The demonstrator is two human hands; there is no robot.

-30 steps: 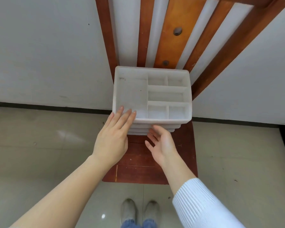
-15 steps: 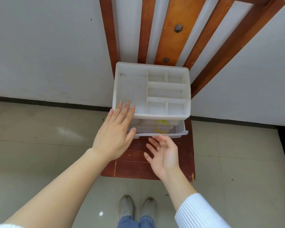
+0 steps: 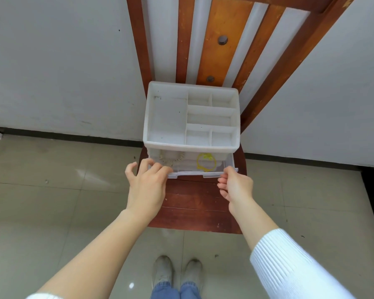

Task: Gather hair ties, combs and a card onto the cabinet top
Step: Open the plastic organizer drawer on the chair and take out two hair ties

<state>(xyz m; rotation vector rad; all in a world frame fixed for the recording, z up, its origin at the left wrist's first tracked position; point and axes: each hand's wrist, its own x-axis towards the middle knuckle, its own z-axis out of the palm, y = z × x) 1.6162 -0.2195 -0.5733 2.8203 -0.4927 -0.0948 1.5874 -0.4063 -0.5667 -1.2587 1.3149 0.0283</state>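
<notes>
Both grips now on the drawer [image 3: 194, 174] front, left hand [image 3: 146, 186] off the cabinet top [image 3: 166, 119]

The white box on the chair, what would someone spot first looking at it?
Probably the white plastic organizer sitting on the wooden chair, its top compartments bare. Next, its clear top drawer pulled out, with the left hand and right hand gripping the front edge. Inside lies a bright yellow hair tie, beside a pale spiky one.
</notes>
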